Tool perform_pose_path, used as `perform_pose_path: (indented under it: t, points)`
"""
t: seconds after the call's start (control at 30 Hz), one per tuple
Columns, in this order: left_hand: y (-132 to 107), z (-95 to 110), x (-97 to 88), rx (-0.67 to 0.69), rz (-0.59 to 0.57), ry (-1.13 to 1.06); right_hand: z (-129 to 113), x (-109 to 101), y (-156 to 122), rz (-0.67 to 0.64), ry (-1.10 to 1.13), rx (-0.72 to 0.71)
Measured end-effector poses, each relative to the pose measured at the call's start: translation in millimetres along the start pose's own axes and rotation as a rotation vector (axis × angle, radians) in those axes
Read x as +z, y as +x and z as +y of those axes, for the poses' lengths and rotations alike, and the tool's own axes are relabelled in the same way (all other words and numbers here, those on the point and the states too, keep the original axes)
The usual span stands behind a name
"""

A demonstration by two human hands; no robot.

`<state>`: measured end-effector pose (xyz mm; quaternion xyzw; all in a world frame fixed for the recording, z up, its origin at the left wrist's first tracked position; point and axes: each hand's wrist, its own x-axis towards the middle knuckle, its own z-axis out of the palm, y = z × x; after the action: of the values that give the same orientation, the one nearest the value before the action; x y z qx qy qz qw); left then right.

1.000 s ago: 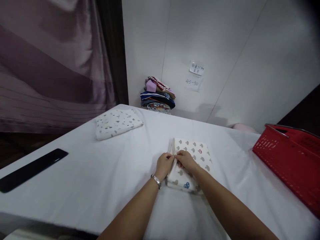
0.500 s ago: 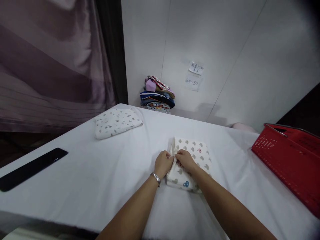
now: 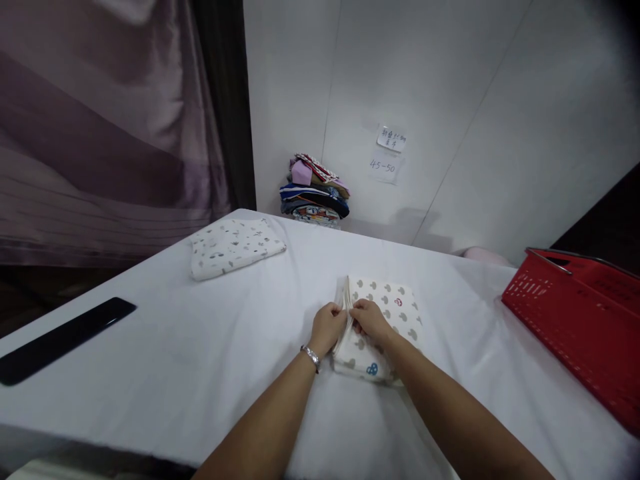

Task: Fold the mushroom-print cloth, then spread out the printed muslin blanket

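A folded white cloth (image 3: 400, 317) with grey mushroom prints, one red and one blue, lies on the white-covered table (image 3: 215, 373). Its layered edges face left. My left hand (image 3: 329, 327), with a silver bracelet at the wrist, pinches those edges from the left side. Close against it, my right hand (image 3: 370, 320) grips the same edges from above, fingers curled. The fingertips of both hands nearly meet and are partly hidden by the cloth layers.
At the far left lies another folded white cloth (image 3: 235, 247) with small dark prints. A black flat object (image 3: 65, 340) rests near the left edge. A red basket (image 3: 575, 320) stands on the right. Several folded fabrics (image 3: 315, 190) are stacked by the wall, below paper notes (image 3: 385, 165).
Both hands keep nearly the same hold on the cloth's edge. The left hand has shifted very slightly; the whole view has moved a little.
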<state>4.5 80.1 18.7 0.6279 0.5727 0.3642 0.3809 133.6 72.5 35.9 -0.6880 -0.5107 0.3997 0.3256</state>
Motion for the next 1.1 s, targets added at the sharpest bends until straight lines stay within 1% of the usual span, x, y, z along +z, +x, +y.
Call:
perform_pose_path:
  t: [0.1, 0.27, 0.43, 0.57, 0.73, 0.83, 1.1]
  points:
    - [0, 0, 1.6, 0.021, -0.005, -0.024, 0, 0, 0, -0.011, 0.011, -0.003]
    - [3, -6, 2.4, 0.001, -0.071, -0.065, -1, -1, -2, -0.061, 0.039, -0.016]
    - [5, -8, 1.6, 0.018, -0.103, -0.089, -2, -1, -2, -0.055, 0.056, 0.006]
    - [7, -11, 1.9, 0.012, -0.14, -0.129, -1, -2, -1, -0.08, 0.103, 0.013]
    - [10, -15, 3.2, -0.001, -0.161, -0.157, 3, -3, 1, -0.108, 0.131, 0.016]
    - [10, -14, 3.3, -0.018, -0.144, -0.129, 2, -3, 0, -0.101, 0.125, 0.008]
    - [9, -10, 4.4, -0.073, -0.036, -0.094, -8, -2, -3, -0.046, 0.05, 0.023]
